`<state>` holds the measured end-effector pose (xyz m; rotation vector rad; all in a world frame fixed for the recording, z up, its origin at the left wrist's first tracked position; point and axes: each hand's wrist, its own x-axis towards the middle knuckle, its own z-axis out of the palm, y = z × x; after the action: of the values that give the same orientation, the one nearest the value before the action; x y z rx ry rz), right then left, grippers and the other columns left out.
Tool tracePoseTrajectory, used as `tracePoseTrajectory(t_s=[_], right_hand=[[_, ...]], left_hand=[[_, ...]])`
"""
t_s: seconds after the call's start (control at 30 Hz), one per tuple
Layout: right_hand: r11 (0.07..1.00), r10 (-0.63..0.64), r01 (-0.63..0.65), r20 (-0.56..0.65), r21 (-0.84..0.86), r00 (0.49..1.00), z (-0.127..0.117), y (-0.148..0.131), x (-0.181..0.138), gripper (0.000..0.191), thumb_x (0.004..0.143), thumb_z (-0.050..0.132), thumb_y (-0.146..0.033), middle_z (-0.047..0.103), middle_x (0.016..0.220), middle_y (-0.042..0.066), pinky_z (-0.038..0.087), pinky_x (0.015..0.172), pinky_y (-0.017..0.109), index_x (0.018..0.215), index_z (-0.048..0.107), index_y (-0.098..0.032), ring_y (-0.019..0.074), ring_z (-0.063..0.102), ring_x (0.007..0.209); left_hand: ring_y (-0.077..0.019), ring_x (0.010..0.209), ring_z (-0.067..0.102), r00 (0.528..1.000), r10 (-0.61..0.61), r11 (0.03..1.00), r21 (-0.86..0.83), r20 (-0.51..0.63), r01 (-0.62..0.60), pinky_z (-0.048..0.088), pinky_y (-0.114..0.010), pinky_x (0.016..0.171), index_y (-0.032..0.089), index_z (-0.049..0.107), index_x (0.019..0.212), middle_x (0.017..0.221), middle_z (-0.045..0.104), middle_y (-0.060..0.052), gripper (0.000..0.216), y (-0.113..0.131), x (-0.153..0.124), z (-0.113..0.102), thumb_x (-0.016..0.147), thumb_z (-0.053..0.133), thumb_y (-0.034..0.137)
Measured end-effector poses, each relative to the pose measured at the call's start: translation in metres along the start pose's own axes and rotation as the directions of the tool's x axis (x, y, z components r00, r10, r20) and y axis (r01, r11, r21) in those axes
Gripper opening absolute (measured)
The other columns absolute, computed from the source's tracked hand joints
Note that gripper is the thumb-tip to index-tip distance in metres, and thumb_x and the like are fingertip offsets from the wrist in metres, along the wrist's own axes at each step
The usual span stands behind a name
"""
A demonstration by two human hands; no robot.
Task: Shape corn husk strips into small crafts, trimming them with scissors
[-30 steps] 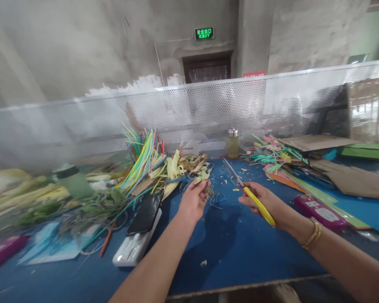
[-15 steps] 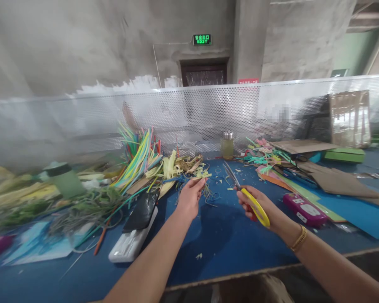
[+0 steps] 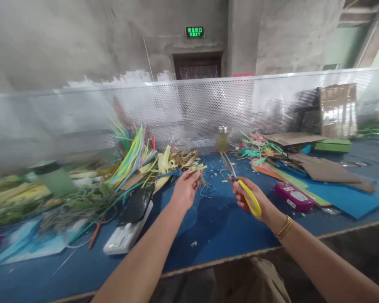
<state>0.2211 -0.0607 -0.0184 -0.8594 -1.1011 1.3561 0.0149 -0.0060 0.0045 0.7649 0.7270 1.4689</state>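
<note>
- Lying at left on the blue table [image 3: 208,235]: a black phone [image 3: 135,204] atop a shiny white pack [image 3: 123,239].
- Pile of pale, dry husks [image 3: 166,160].
- Left hand [image 3: 185,189], fingertips pinching a small strip [image 3: 198,168], yellow-green and leaf-like, near the husks.
- Right of it, scissors [image 3: 252,199]: slim silver blades pointing away, yellow-and-red handles.
- Right hand [image 3: 265,204], fingers wrapped around those handles.
- Farther right, a purple case [image 3: 293,196].

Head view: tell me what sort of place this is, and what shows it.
Probably a handicraft workshop or small factory: a bundle of coloured strips sits on the blue table, the right hand holds scissors, and a lit exit sign shows beyond.
</note>
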Motion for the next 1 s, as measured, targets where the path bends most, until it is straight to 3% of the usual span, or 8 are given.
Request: tracePoseTrajectory(t_s=[0.23, 0.33, 0.4, 0.5, 0.67, 0.8, 0.9, 1.0], right_hand=[[0.998, -0.048, 0.051, -0.099, 0.033, 0.994, -0.004, 0.004, 0.004, 0.041, 0.071, 0.071, -0.051, 0.051, 0.068, -0.003, 0.036, 0.041, 0.018, 0.095, 0.057, -0.022, 0.0063, 0.043, 0.05], [0.971, -0.197, 0.158, -0.224, -0.179, 0.954, -0.01, 0.004, 0.008, 0.051, 0.069, 0.068, -0.055, 0.054, 0.073, -0.001, 0.041, 0.046, 0.023, 0.107, 0.056, -0.023, 0.0101, 0.047, 0.054], [0.831, -0.418, 0.214, -0.322, -0.513, 0.85, -0.015, 0.003, 0.011, 0.057, 0.069, 0.068, -0.05, 0.06, 0.087, 0.004, 0.048, 0.062, 0.03, 0.117, 0.053, -0.022, 0.0161, 0.056, 0.069], [0.44, -0.636, 0.036, -0.283, -0.897, 0.718, -0.023, 0.001, 0.015, 0.064, 0.074, 0.064, -0.034, 0.057, 0.117, 0.016, 0.043, 0.09, 0.039, 0.132, 0.044, -0.015, 0.0273, 0.055, 0.105], [0.041, -0.433, -0.335, -0.319, -0.941, 0.843, -0.03, -0.001, 0.013, 0.058, 0.079, 0.053, -0.025, 0.059, 0.111, 0.024, 0.043, 0.085, 0.041, 0.132, 0.044, -0.003, 0.0323, 0.058, 0.102], [-0.181, -0.297, -0.361, -0.3, -0.915, 0.907, -0.033, -0.009, 0.007, 0.032, 0.082, 0.052, -0.03, 0.064, 0.099, 0.023, 0.041, 0.081, 0.042, 0.1, 0.067, -0.008, 0.0344, 0.056, 0.101], [-0.252, -0.36, -0.309, -0.207, -0.917, 0.91, -0.03, -0.017, 0.003, 0.028, 0.08, 0.058, -0.035, 0.066, 0.1, 0.022, 0.037, 0.087, 0.048, 0.088, 0.072, -0.013, 0.0378, 0.05, 0.11], [-0.133, -0.458, -0.14, -0.065, -0.981, 0.887, -0.017, -0.02, 0.007, 0.031, 0.081, 0.059, -0.042, 0.067, 0.108, 0.016, 0.035, 0.093, 0.047, 0.096, 0.073, -0.019, 0.0337, 0.05, 0.114]], left_hand=[[-0.0083, 0.066, 0.063, 0.999, -0.024, 1.0, -0.012, 0.024, 0.024, 0.046, -0.018, 0.059, 0.018, 0.064, 0.079, 0.078, 0.07, 0.0, 0.03, 0.001, 0.002, -0.005, 0.057, 0.083, 0.014], [-0.0066, 0.059, 0.06, 0.999, -0.039, 0.999, -0.006, 0.032, 0.04, 0.045, -0.018, 0.057, 0.018, 0.063, 0.077, 0.074, 0.069, 0.001, 0.028, 0.001, 0.004, -0.007, 0.057, 0.083, 0.014], [-0.0055, 0.055, 0.059, 0.998, -0.049, 0.999, -0.007, 0.031, 0.049, 0.044, -0.017, 0.055, 0.017, 0.062, 0.075, 0.072, 0.069, 0.001, 0.027, 0.0, 0.006, -0.008, 0.058, 0.083, 0.014], [-0.006, 0.055, 0.06, 0.999, -0.051, 0.998, -0.028, 0.015, 0.051, 0.045, -0.018, 0.056, 0.017, 0.061, 0.073, 0.07, 0.069, 0.002, 0.026, -0.002, 0.01, -0.011, 0.059, 0.082, 0.012], [-0.0066, 0.056, 0.062, 0.997, -0.071, 0.994, -0.08, -0.025, 0.069, 0.048, -0.018, 0.058, 0.018, 0.061, 0.075, 0.069, 0.069, 0.003, 0.024, -0.002, 0.015, -0.017, 0.062, 0.079, 0.008], [-0.0069, 0.056, 0.062, 0.996, -0.075, 0.993, -0.093, -0.043, 0.071, 0.048, -0.017, 0.058, 0.017, 0.061, 0.076, 0.07, 0.07, 0.001, 0.022, -0.004, 0.017, -0.02, 0.064, 0.077, 0.008], [-0.0071, 0.056, 0.062, 0.997, -0.064, 0.995, -0.078, -0.04, 0.061, 0.048, -0.018, 0.059, 0.017, 0.061, 0.074, 0.07, 0.07, 0.0, 0.021, -0.007, 0.02, -0.02, 0.064, 0.077, 0.008], [-0.0081, 0.06, 0.063, 0.999, -0.041, 0.998, -0.053, -0.014, 0.041, 0.048, -0.019, 0.063, 0.017, 0.062, 0.074, 0.071, 0.07, -0.001, 0.02, -0.011, 0.021, -0.019, 0.064, 0.078, 0.009]])
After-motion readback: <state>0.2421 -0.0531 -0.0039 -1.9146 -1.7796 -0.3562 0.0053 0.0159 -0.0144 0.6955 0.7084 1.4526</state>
